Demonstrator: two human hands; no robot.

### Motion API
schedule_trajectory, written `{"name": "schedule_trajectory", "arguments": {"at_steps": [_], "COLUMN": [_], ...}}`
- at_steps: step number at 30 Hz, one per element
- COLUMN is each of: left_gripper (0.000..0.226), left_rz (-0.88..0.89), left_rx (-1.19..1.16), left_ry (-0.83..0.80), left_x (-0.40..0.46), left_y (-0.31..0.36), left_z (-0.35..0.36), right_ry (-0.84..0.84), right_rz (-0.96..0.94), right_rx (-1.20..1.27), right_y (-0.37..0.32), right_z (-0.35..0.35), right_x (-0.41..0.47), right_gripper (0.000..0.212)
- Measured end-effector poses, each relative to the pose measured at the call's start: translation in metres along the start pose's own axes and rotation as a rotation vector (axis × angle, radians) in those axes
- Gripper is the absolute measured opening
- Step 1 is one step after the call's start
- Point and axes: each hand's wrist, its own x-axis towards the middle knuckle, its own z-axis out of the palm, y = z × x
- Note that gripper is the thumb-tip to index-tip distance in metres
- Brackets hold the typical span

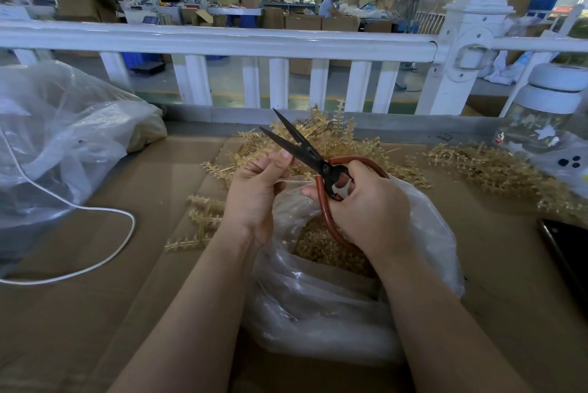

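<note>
The desk (95,313) is covered with brown cardboard and fills the lower part of the view, and behind it a white fence (222,39) runs across from side to side. On the left of the desk lies a large clear plastic bag (63,138), crumpled. A smaller clear bag (334,313) lies open in the middle, under both forearms, with small tan pieces inside. Heaps of tan plastic frames (334,134) lie behind the hands and spread to the right. A glass jar (547,119) with a white lid stands at the right edge, and a white cable (95,252) curves over the cardboard at the left. A dark flat device (569,252) lies near the right edge. Above the open bag, the right hand (369,205) grips the red handles of the scissors (305,150), whose dark blades stand apart and point up to the left. The left hand (254,192) is curled and pinches a thin tan strip (294,181) just beside the blades; whether the blades touch the strip I cannot tell.
</note>
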Motion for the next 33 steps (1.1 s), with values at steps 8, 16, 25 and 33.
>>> {"name": "schedule_trajectory", "arguments": {"at_steps": [8,16,25,33], "left_gripper": [0.021,0.024,0.010,0.021], "left_rz": [0.027,0.030,0.041,0.060], "left_rx": [0.012,0.028,0.019,-0.015], "left_ry": [-0.006,-0.007,0.008,0.083], "left_x": [-0.0005,0.0008,0.0024,0.0035], "left_y": [0.0004,-0.0005,-0.0021,-0.0041], "left_z": [-0.0009,-0.0017,-0.0012,-0.0025], "right_ry": [0.017,0.010,0.027,-0.041], "right_rz": [-0.030,0.004,-0.005,0.024], "right_rx": [0.002,-0.026,-0.019,-0.015], "right_y": [0.0021,0.0007,0.0016,0.0008], "right_z": [0.0017,0.0019,0.0009,0.0001], "right_x": [-0.0003,0.0011,0.0006,0.0010], "right_gripper": [0.061,0.071,0.067,0.070]}}
